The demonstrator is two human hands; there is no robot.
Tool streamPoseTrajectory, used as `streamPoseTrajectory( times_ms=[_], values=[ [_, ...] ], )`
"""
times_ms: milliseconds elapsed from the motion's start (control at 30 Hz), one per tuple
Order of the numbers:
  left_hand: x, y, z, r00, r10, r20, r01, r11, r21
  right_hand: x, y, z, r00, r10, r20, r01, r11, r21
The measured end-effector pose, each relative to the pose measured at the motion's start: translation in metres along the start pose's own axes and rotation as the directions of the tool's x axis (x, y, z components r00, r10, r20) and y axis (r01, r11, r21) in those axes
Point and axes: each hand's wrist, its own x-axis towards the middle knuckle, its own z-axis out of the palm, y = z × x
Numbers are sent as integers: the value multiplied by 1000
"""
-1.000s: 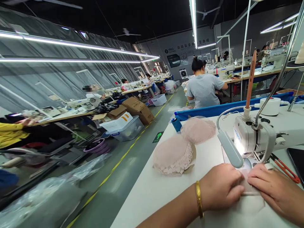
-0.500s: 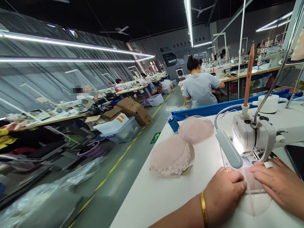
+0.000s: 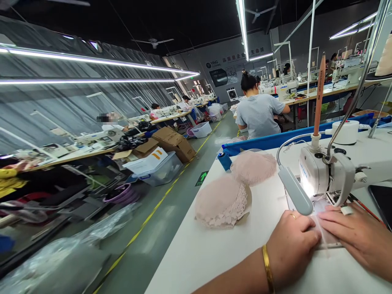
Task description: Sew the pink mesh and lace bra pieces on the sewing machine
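A sheer pale fabric piece (image 3: pixel 325 237) lies on the sewing machine's plate, running under the presser foot area of the white sewing machine (image 3: pixel 312 171). My left hand (image 3: pixel 295 245), with a ring and a gold bangle, is closed with curled fingers on the fabric's left side. On its right side my right hand (image 3: pixel 357 234) lies flat, fingers stretched out and pressing the fabric, close to the needle area. The needle itself is hidden behind the machine's parts. Left of the machine rest two stacks of pale pink lace-edged cup pieces, a nearer stack (image 3: pixel 222 202) and a farther stack (image 3: pixel 254 167).
A blue thread spool (image 3: pixel 224 161) stands by the farther stack. A grey lamp (image 3: pixel 295 191) reaches over the plate. A pencil (image 3: pixel 320 96) stands upright on the machine; a dark phone (image 3: pixel 381 202) lies right. Beyond the blue cloth edge (image 3: pixel 263 139) sits a co-worker (image 3: pixel 259 112).
Both hands have slid slightly forward toward the needle with the fabric. Its rounded near end, visible earlier below my hands, has drawn in. The stacks stay in place on the table.
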Motion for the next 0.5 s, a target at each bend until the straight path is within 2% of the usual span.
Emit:
streamPoseTrajectory(
  times_ms=[133,367,500],
  values=[
    [-3,2,0,1000,-1,22,2,1000,-2,2,-8,-4,994,-35,100,29,997,70],
    [2,-10,2,999,-44,19,44,999,12,4,-4,0,999,-29,15,29,1000,-1],
    [1,-9,-3,998,-53,34,54,998,-31,7,-8,-10,995,-67,76,66,998,17]
  ],
)
